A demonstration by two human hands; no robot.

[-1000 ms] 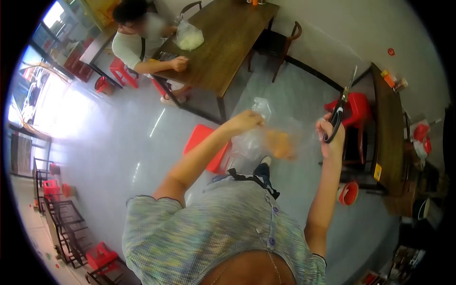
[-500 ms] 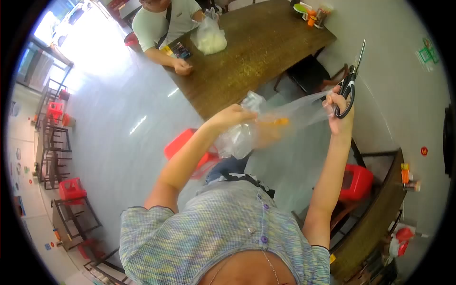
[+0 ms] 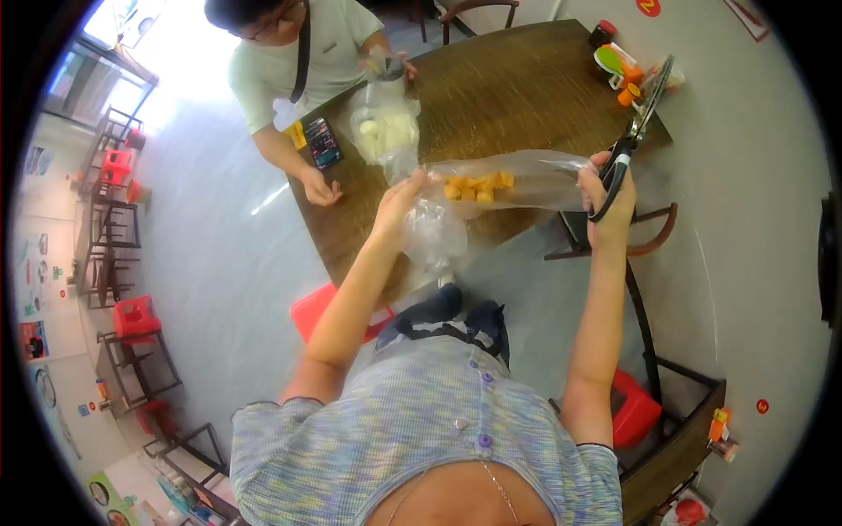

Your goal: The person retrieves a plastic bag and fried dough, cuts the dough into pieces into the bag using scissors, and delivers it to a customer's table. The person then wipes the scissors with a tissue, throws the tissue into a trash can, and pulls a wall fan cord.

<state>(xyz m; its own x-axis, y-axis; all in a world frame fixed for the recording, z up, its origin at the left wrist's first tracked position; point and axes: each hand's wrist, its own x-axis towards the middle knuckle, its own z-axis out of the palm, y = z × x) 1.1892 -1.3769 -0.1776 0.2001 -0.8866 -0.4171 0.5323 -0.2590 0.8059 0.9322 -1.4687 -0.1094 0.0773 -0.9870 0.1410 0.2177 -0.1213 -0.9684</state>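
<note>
risk of spill or tear

the left hand (image 3: pixel 399 206) pinched a clear bag's (image 3: pixel 544 182) left end, crumpled plastic (image 3: pixel 434 238) hanging below; orange chunks (image 3: pixel 478 187) sat inside, between the hands. the right hand (image 3: pixel 616 213) clutched its other end and scissors (image 3: pixel 632 136); a loosened grip could have spilled chunks, stray blades torn it.

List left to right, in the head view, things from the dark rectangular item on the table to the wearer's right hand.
Dark rectangular item, left hand, orange chunks in clear bag, right hand holding scissors.
</note>
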